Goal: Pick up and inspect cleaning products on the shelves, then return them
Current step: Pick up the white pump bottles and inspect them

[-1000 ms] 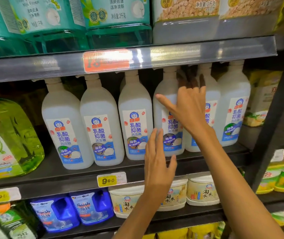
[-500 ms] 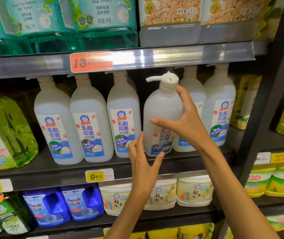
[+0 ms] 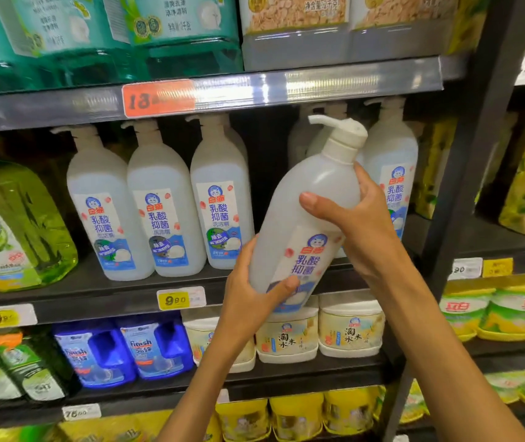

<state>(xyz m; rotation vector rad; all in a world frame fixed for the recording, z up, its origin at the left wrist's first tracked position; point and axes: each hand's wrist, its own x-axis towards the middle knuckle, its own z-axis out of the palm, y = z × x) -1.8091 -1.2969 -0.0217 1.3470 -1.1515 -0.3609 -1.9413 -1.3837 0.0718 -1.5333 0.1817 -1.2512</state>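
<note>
Both hands hold the pump bottle [image 3: 305, 224]: left hand [image 3: 251, 298] wraps its base, right hand [image 3: 360, 224] its shoulder. Best turn it slowly, label facing, clear of the shelf [image 3: 95, 301].

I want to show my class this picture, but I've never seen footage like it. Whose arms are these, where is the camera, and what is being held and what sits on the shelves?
There is no machine here. The camera is worn on a person's head and looks forward and down, so the two arms reaching in from below are the person's own. It is the only view.

Both hands hold one white pump bottle, tilted and lifted clear of the shelf. The left hand grips its lower end, thumb across the label; the right hand wraps its upper body below the pump.

On the middle shelf stand matching white bottles in a row, with a green jug at the left. Below are blue bottles and cream tubs. Yellow price tags line the shelf edge.
</note>
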